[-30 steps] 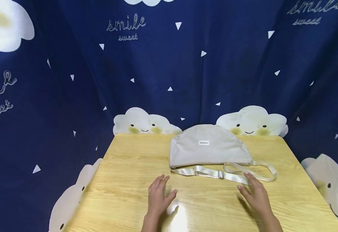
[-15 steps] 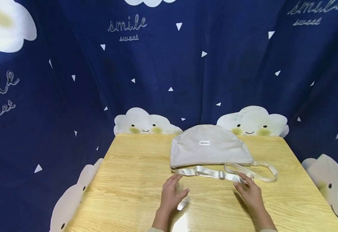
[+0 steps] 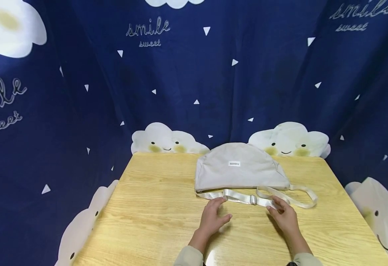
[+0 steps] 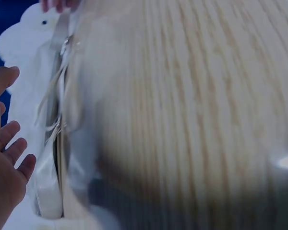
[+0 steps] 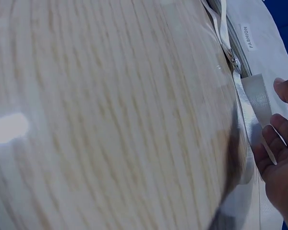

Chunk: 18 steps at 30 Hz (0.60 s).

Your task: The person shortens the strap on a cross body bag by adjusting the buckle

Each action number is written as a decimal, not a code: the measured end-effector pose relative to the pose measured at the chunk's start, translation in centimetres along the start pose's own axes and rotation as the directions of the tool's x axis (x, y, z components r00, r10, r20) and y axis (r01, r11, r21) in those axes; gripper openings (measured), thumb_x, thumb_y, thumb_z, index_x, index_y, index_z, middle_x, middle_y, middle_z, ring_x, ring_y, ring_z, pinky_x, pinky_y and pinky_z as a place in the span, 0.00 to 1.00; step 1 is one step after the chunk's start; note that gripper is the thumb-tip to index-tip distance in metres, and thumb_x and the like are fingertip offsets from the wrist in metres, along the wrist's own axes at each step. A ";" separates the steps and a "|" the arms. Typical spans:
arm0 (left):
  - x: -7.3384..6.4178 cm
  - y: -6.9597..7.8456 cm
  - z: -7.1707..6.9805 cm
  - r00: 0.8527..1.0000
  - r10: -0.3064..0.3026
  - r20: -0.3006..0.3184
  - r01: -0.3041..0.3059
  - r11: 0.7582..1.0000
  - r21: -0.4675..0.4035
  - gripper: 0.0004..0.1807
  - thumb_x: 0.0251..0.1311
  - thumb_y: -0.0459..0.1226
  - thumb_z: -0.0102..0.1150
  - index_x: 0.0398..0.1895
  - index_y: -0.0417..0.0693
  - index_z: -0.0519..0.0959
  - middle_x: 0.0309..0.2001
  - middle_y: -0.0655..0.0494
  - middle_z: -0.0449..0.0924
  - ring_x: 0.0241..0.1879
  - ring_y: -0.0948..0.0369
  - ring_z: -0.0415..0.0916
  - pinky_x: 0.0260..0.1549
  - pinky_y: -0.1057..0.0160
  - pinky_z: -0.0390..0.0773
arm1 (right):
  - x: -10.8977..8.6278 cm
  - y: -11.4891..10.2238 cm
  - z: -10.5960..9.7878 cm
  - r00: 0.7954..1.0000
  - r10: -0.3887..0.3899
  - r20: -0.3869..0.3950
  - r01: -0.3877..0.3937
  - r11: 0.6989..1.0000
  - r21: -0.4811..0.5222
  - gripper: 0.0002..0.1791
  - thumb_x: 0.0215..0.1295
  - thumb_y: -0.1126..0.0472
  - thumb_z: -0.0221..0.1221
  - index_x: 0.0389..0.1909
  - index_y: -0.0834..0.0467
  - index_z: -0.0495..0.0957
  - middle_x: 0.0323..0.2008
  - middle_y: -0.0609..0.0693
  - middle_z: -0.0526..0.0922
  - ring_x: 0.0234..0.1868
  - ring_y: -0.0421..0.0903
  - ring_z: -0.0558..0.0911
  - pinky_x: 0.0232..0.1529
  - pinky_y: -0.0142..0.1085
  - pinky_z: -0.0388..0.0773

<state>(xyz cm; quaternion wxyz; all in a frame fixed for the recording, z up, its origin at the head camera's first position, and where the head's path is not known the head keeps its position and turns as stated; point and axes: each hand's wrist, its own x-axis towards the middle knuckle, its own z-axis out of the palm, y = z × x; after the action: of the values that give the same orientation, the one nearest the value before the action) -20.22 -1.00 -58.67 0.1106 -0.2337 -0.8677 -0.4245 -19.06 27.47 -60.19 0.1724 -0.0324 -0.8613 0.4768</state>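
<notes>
A pale grey-beige shoulder bag (image 3: 242, 175), with a small white "FASHION" label (image 3: 234, 163), lies near the table's far edge. Its cream strap (image 3: 238, 197) runs along the near side, with a metal slider (image 3: 253, 200), and loops at the right. My left hand (image 3: 213, 221) hovers by the strap's left part, thumb apart from the fingers and nothing held. My right hand (image 3: 286, 218) is at the strap's right part, fingers loosely bent. In the right wrist view its fingertips (image 5: 268, 134) overlap the strap (image 5: 252, 122); whether they touch it I cannot tell.
The bag stands on a light wooden table (image 3: 154, 221) with a glossy top. Behind it hangs a dark blue curtain (image 3: 180, 74) printed with white clouds and triangles. Cloud-patterned cloth also drops past both table sides.
My left hand has moved right and forward, up to the strap. My right hand has shifted slightly left and forward along the strap. The bag has not moved.
</notes>
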 end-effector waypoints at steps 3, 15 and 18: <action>0.4 0.0 0.6 0.999 0.015 0.030 -0.015 1.000 0.006 0.29 0.49 0.43 0.69 0.55 0.45 0.74 0.56 0.50 0.72 0.57 0.55 0.67 0.53 0.53 0.67 | 0.2 0.4 0.0 1.000 0.012 -0.007 -0.012 1.000 0.001 0.25 0.58 0.64 0.63 0.56 0.67 0.72 0.50 0.65 0.76 0.50 0.60 0.76 0.39 0.16 0.65; 2.6 -0.2 3.2 0.996 0.040 0.082 -0.040 0.999 -0.005 0.29 0.47 0.40 0.70 0.55 0.47 0.75 0.55 0.56 0.73 0.56 0.58 0.68 0.54 0.59 0.67 | 1.1 0.2 -0.4 0.998 0.061 0.024 -0.062 0.998 0.008 0.26 0.59 0.59 0.63 0.57 0.65 0.71 0.54 0.66 0.73 0.51 0.61 0.75 0.41 0.28 0.71; 3.1 0.1 3.7 0.995 0.063 0.081 -0.065 0.998 0.018 0.29 0.46 0.41 0.70 0.55 0.48 0.75 0.56 0.57 0.73 0.56 0.58 0.68 0.54 0.60 0.67 | 1.2 0.4 -0.3 0.995 0.091 0.028 -0.092 0.995 0.045 0.26 0.57 0.59 0.65 0.56 0.65 0.73 0.54 0.65 0.73 0.52 0.60 0.75 0.42 0.26 0.70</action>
<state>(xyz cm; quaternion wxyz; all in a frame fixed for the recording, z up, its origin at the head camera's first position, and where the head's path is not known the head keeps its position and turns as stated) -22.80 2.91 -59.62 0.0918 -0.2770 -0.8680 -0.4019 -20.12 28.13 -60.06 0.1400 -0.0618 -0.8499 0.5042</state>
